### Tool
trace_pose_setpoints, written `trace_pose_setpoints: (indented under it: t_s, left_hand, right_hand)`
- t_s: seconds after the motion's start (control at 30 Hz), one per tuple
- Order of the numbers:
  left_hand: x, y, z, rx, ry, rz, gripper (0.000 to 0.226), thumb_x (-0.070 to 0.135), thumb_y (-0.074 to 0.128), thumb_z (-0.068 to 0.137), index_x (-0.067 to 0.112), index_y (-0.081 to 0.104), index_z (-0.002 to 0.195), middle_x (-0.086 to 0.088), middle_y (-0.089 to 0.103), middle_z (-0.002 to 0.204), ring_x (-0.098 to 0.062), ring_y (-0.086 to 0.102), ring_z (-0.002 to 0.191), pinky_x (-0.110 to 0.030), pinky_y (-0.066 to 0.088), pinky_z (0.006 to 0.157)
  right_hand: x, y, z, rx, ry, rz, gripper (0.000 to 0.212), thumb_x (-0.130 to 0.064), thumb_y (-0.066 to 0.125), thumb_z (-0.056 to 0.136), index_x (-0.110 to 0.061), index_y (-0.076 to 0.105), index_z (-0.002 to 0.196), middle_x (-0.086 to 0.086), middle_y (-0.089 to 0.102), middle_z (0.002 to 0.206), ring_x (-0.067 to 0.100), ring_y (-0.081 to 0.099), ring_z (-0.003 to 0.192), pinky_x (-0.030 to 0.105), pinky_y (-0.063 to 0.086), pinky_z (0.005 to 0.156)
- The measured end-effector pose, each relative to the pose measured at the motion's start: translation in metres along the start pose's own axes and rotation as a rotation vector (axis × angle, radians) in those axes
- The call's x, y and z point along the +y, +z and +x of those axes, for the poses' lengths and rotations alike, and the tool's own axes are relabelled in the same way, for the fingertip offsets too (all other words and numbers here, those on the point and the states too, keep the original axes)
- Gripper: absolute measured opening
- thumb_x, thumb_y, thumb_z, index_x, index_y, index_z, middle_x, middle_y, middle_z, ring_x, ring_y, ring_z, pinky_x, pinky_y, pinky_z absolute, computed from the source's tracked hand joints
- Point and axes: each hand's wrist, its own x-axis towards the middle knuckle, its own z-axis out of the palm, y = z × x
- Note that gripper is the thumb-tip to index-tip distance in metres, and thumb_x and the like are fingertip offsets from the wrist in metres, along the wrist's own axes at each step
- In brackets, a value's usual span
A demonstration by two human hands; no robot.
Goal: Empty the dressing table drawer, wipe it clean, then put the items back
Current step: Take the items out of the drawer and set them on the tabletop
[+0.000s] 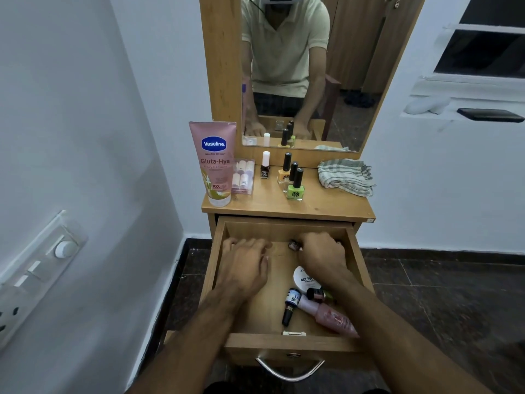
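Note:
The wooden drawer [358, 251] is pulled out below the tabletop. My left hand [244, 265] lies inside it at the back left, fingers curled; whether it holds anything is hidden. At the back right my right hand [324, 257] grips a small dark bottle [294, 245]. Near the drawer's front lie a white round nail polish remover tub [304, 277], a blue-labelled bottle [291, 304], a dark-capped bottle [318, 294] and a pink tube [329, 315]. On the tabletop [264, 203] stand a pink Vaseline tube [214, 163], a clear box [243, 177], several nail polish bottles [295, 186] and a striped cloth [345, 176].
A mirror [355, 81] rises behind the tabletop. A white wall with a switch panel [37, 271] runs on the left. A window ledge [466, 109] with a dark phone is at right. Dark tiled floor [440, 294] surrounds the table. The drawer handle [289, 368] sits at the front.

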Motion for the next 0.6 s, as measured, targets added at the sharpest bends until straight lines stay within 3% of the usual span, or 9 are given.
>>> trace_pose_setpoints:
  t_s: [0.17, 0.27, 0.37, 0.47, 0.6]
  left_hand:
    - [0.000, 0.000, 0.000, 0.012, -0.010, 0.013, 0.030, 0.032, 0.050, 0.095, 0.035, 0.058, 0.124, 0.015, 0.066, 0.119, -0.007, 0.057, 0.109, -0.033, 0.020, 0.105]
    - [0.000, -0.004, 0.000, 0.053, -0.057, 0.071, 0.031, 0.031, 0.048, 0.094, 0.034, 0.060, 0.122, 0.015, 0.067, 0.114, -0.008, 0.058, 0.108, -0.036, 0.013, 0.110]
    - [0.001, -0.008, 0.000, 0.081, -0.131, 0.116, 0.033, 0.028, 0.049, 0.091, 0.033, 0.059, 0.122, 0.014, 0.066, 0.113, -0.009, 0.057, 0.109, -0.041, 0.011, 0.112]
    - [0.002, -0.012, 0.000, 0.122, -0.148, 0.105, 0.035, 0.027, 0.050, 0.091, 0.030, 0.059, 0.124, 0.012, 0.065, 0.115, -0.011, 0.056, 0.112, -0.043, 0.013, 0.114]
    - [0.002, -0.014, -0.001, 0.161, -0.171, 0.054, 0.037, 0.027, 0.054, 0.090, 0.029, 0.059, 0.127, 0.010, 0.064, 0.122, -0.011, 0.053, 0.120, -0.041, 0.009, 0.115]
  right_hand:
    - [0.001, 0.019, 0.002, -0.022, -0.021, -0.119, 0.029, -0.008, 0.050, 0.095, -0.020, 0.070, 0.112, 0.005, 0.070, 0.115, 0.028, 0.060, 0.110, 0.038, 0.049, 0.079]
    - [-0.001, 0.018, 0.003, 0.051, -0.131, -0.087, 0.024, -0.018, 0.053, 0.097, -0.026, 0.070, 0.113, 0.000, 0.071, 0.114, 0.025, 0.061, 0.110, 0.038, 0.045, 0.088]
    - [-0.007, 0.003, -0.003, 0.123, -0.159, 0.392, 0.024, -0.025, 0.066, 0.095, -0.027, 0.071, 0.119, -0.007, 0.073, 0.112, 0.015, 0.065, 0.106, 0.037, 0.048, 0.095]
    - [-0.021, -0.025, -0.008, 0.146, -0.171, 0.943, 0.033, -0.016, 0.078, 0.088, -0.025, 0.071, 0.119, -0.013, 0.074, 0.101, -0.002, 0.068, 0.091, 0.012, 0.052, 0.078]
    - [-0.044, -0.052, 0.007, 0.299, -0.187, 1.083, 0.033, -0.018, 0.082, 0.084, -0.034, 0.064, 0.107, -0.017, 0.071, 0.093, -0.005, 0.067, 0.083, 0.011, 0.054, 0.069]
